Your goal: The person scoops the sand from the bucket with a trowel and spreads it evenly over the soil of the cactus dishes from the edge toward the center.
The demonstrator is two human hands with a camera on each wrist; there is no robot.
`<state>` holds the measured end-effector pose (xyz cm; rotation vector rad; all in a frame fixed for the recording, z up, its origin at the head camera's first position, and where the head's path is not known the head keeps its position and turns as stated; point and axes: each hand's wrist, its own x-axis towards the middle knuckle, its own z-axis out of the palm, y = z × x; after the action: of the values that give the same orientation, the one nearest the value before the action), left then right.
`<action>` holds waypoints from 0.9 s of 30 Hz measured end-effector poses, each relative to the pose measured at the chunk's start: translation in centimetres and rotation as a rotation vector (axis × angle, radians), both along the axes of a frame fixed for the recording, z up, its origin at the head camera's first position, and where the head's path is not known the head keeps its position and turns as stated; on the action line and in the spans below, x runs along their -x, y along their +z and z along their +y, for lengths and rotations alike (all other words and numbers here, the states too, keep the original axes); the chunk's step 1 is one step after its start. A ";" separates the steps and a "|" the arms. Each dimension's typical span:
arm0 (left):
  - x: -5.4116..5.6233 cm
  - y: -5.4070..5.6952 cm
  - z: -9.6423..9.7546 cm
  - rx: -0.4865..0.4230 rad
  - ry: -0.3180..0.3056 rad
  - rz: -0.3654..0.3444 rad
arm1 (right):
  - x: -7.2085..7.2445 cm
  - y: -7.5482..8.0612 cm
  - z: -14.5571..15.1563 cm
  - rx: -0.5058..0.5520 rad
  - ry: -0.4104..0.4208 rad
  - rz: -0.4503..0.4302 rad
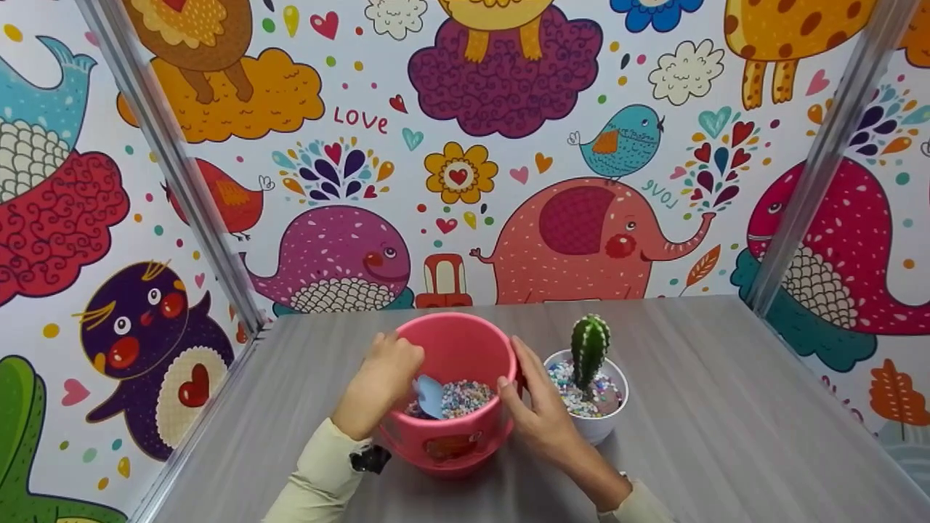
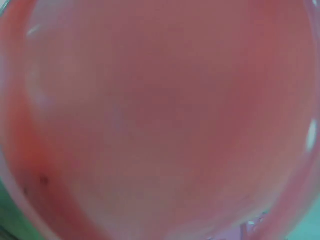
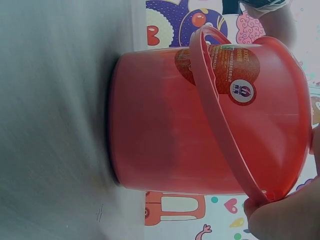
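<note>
A pink plastic bucket (image 1: 450,443) stands on the table, with multicoloured small pebbles (image 1: 466,398) at its bottom. Reaching over its left rim, my left hand (image 1: 383,372) grips a light blue scoop (image 1: 430,396), whose blade lies at the pebbles; the handle is hidden in the fist. Blurred pink bucket wall (image 2: 160,110) fills the left wrist view. My right hand (image 1: 541,414) holds the bucket's right rim, thumb at the rim and fingers along the outer side. In the right wrist view the bucket's handle (image 3: 220,120) hangs down by its label.
Just right of the right hand stands a white pot (image 1: 597,428) holding a green cactus (image 1: 590,350) among multicoloured pebbles. The grey wood-grain table (image 1: 726,407) ends at a wall (image 1: 450,87) printed with cartoon animals. Metal posts (image 1: 182,160) frame the sides.
</note>
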<state>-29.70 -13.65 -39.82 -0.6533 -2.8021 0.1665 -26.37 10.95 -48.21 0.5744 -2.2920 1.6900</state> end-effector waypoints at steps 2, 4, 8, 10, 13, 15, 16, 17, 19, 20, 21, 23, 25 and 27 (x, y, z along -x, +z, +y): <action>0.2 0.1 -0.4 -0.057 -0.048 -0.070 | 0.0 0.1 -0.1 0.002 0.008 -0.014; 0.5 0.3 -0.6 -0.098 -0.073 -0.147 | 0.0 0.1 -0.1 -0.001 0.008 -0.020; 0.8 0.5 -1.0 -0.119 -0.112 -0.212 | 0.0 0.1 -0.1 -0.001 0.008 -0.020; 0.8 0.5 -1.1 -0.123 -0.131 -0.225 | 0.0 0.1 -0.1 -0.001 0.009 -0.019; 0.9 0.4 -1.4 -0.129 -0.156 -0.220 | 0.0 0.0 -0.1 -0.003 0.009 -0.019; 0.9 0.3 -1.5 -0.142 -0.167 -0.221 | 0.0 0.0 -0.1 -0.005 0.008 -0.021; 0.9 0.4 -1.5 -0.153 -0.168 -0.226 | 0.0 0.0 -0.1 -0.007 0.009 -0.019; 0.9 0.3 -1.5 -0.168 -0.172 -0.229 | 0.0 0.1 -0.1 -0.006 0.011 -0.022; 0.8 0.3 -1.5 -0.203 -0.171 -0.250 | 0.0 0.1 0.0 -0.007 0.012 -0.031; 0.8 0.4 -1.5 -0.215 -0.170 -0.258 | 0.0 0.1 0.0 -0.004 0.013 -0.032; 0.8 0.4 -1.5 -0.227 -0.171 -0.265 | 0.0 0.1 0.0 -0.001 0.014 -0.030; 0.8 0.3 -1.5 -0.245 -0.176 -0.278 | 0.0 0.2 0.0 0.008 0.012 -0.028; 0.9 0.3 -1.6 -0.251 -0.184 -0.285 | 0.0 0.2 0.0 0.015 0.011 -0.015; 1.0 0.3 -1.6 -0.255 -0.205 -0.281 | 0.0 0.2 0.0 0.025 0.012 -0.007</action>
<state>-30.71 -15.29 -39.56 -0.9554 -2.9179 -0.3414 -26.35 10.95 -48.05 0.5793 -2.2733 1.7263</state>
